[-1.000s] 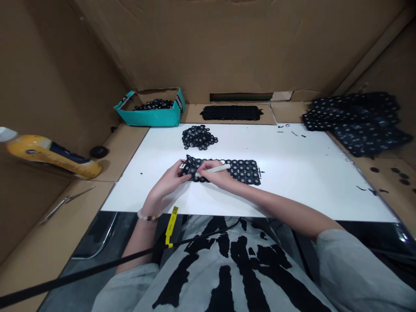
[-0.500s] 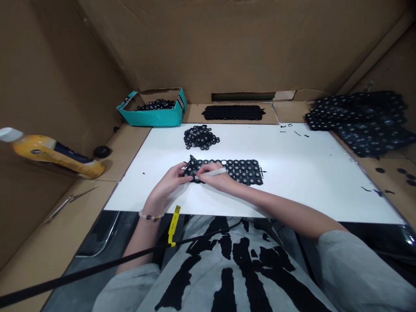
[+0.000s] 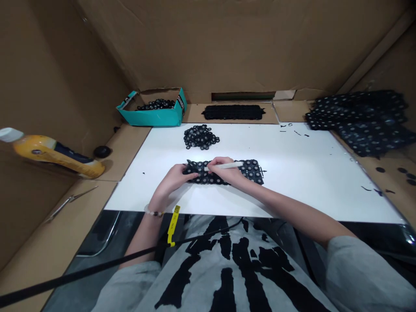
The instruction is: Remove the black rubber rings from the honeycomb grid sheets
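A black strip with rows of round grey-centred pieces lies flat on the white board, its far left corner curling up. My left hand grips the strip's left end, the thumb on top along the near side and the fingers at the far side. In my right hand is a slim white pen-shaped tool, held like a pencil. The tool's tip points left at the strip's surface, close to my left thumb; whether it touches a piece is too small to tell. My right hand covers the strip's middle.
Beyond the strip sits a pile of black rings. A teal box of similar rings, a stacked black strip and dotted black sheets stand farther back. Tweezers and a juice bottle lie left. A dark cable crosses in front.
My right hand has moved right and slightly away from me with the white tool, which now lies more level. My left hand has shifted slightly right; the raised corner sits lower.
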Motion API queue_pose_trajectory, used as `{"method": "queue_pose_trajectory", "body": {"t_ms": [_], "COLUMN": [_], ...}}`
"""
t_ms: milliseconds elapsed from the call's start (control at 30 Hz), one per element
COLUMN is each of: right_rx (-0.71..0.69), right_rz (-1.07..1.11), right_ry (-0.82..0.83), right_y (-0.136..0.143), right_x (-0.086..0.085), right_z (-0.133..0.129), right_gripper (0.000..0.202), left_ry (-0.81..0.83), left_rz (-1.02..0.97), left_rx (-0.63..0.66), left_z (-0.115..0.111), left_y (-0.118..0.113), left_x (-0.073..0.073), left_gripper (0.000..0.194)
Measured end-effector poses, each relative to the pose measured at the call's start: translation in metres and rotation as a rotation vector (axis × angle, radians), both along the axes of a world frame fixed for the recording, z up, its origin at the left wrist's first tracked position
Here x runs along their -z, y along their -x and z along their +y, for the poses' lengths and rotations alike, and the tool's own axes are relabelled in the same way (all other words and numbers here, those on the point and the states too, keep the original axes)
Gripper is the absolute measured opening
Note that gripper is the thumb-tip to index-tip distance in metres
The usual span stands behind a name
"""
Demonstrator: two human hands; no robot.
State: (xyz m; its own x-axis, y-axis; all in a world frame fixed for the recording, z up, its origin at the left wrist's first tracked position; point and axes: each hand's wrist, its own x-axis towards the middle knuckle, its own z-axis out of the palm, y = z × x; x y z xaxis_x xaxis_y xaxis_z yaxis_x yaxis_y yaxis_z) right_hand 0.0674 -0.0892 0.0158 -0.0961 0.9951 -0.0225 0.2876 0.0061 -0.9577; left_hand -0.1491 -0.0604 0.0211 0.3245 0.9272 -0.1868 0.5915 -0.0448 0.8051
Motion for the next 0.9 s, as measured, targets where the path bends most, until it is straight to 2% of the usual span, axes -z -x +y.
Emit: {"method": "queue_pose_trajectory", "body": {"t_ms": [133,333,533,700,900], "right_rx": [-0.009,0.002,-0.012,-0.022,0.016], "right_rz": [-0.017,-0.13,-0.154,-0.103,0.037], "right_ry": [0.005,-0.001,-0.018,0.012,0.026], "right_y": [0.002,0.007,0.006,0.006,0.003], "right_x": [0.003,0.001,0.003,0.001,0.007], "right_z": [-0.002,-0.007,-0.006,-0.006,-0.001], "right_gripper": [0.014,0.012,0.012,0.012,0.011], "left_ry": [-0.06,-0.047,-0.071,-0.087,0.026], "left_rz": [-0.125,-0.105,-0.082,-0.067,-0.243], "left_rx": [0.038,-0.07,-0.118,-0.195,-0.295], "left_z": [-0.003,-0.008,-0.009,-0.009,-0.013], "left_y": [-0.003,-0.012,-0.018,-0.017,-0.02], "left_x": [0.001,0.005,0.008,0.01,0.008], "left_gripper": [0.038,0.035,0.041,0.045,0.051]}}
